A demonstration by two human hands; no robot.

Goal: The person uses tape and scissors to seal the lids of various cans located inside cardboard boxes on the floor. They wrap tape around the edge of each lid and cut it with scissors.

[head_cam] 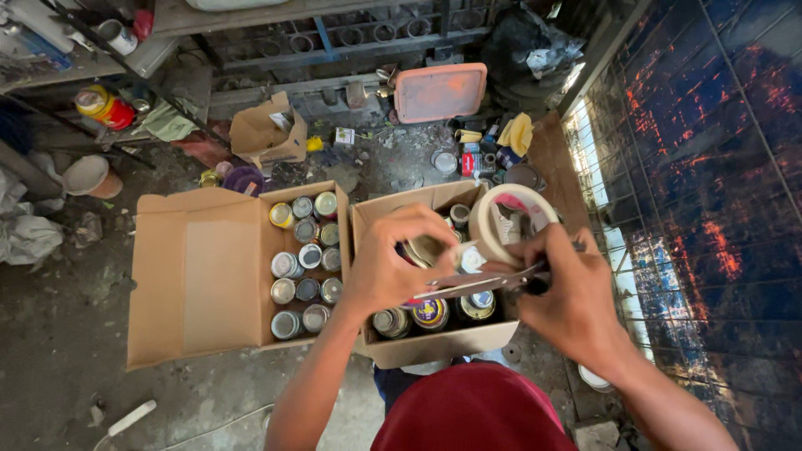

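Round roll of pale masking tape gripped by the left hand, metal scissors clamped in the right hand

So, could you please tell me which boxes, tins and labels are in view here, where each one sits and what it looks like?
Left cardboard box: open on the floor, brown, with silver-topped tins along its right side.
Right cardboard box: open under both hands, brown, holding tins with purple and yellow labels.
Small cardboard box: behind, open, tilted, brown.
Yellow and red tin: far left, lying on its side.
Tape roll: cream, at the right hand.
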